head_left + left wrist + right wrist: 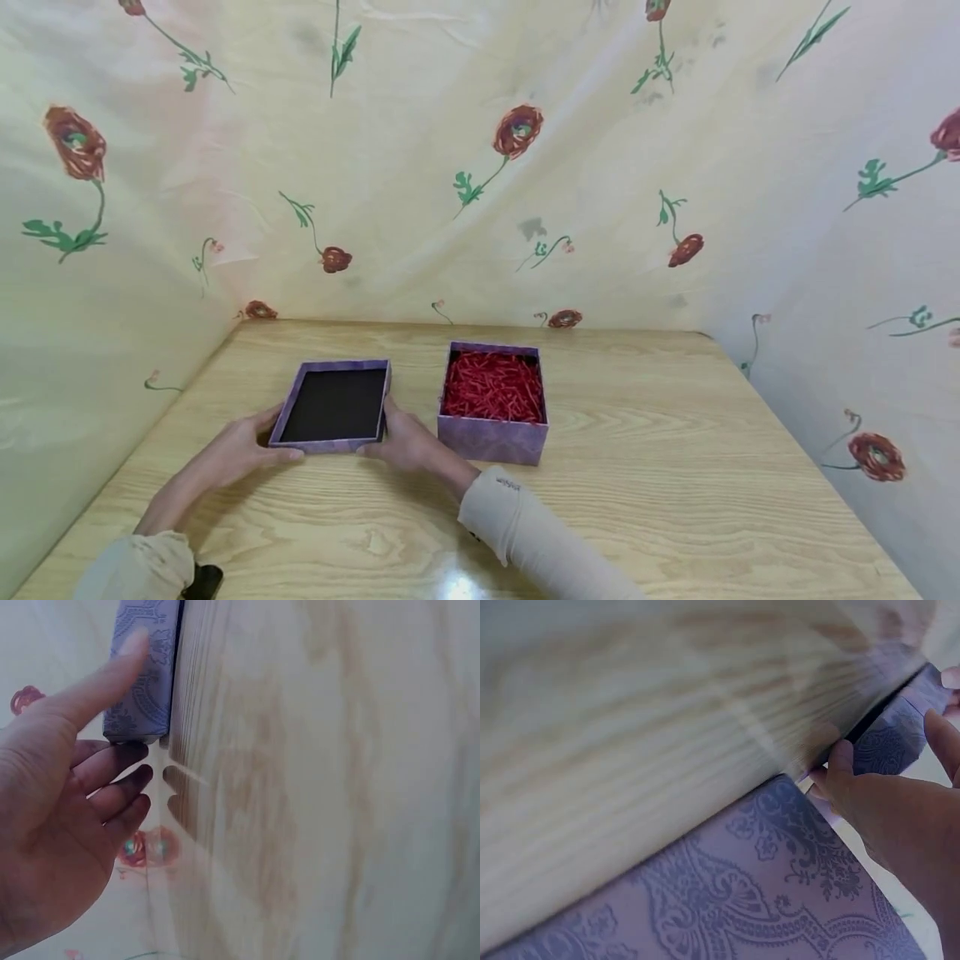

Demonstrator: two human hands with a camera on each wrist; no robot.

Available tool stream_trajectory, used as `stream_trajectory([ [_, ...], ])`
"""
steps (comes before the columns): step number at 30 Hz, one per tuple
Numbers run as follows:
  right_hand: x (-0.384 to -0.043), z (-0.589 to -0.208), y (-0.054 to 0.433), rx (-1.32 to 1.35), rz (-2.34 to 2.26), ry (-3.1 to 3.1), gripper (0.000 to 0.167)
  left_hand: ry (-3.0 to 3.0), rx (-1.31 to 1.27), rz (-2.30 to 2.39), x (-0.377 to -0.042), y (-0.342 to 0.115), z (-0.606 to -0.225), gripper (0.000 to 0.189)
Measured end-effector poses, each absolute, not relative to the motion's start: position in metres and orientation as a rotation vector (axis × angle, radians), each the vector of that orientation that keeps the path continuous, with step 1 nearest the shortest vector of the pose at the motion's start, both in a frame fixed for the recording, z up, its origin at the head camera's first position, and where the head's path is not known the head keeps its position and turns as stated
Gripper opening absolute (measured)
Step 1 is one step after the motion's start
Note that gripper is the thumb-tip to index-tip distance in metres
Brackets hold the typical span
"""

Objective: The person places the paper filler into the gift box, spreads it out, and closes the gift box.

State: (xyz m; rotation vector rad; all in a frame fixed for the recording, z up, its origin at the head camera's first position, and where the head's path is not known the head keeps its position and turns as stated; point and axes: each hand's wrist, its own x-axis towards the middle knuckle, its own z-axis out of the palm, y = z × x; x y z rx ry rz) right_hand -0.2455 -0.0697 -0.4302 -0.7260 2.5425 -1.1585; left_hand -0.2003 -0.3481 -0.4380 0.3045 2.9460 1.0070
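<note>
A shallow purple box lid (333,406) lies with its black inside facing up, on the left of the table in the head view. My left hand (232,450) holds its left side, thumb at the front wall. In the left wrist view that thumb overlaps the patterned wall of the lid (146,690), with the other fingertips near its lower corner. The right side is gripped by my right hand (405,440), thumb near the front corner. Beside that hand stands the purple box (491,440), filled with red shredded paper (491,387); its patterned wall also fills the lower right wrist view.
Both things are on a wood-grain table (675,483). A pale curtain (405,167) with red flowers hangs behind and along both sides of the table. Beside the left sleeve, a small black object (202,581) shows at the bottom edge.
</note>
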Motion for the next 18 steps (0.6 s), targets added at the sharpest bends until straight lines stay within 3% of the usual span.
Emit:
stream_trajectory([
  [18, -0.24, -0.424, -0.059, -0.777, -1.344, 2.489, 0.081, 2.968, 0.218, 1.208, -0.189, -0.35, -0.428, 0.08],
])
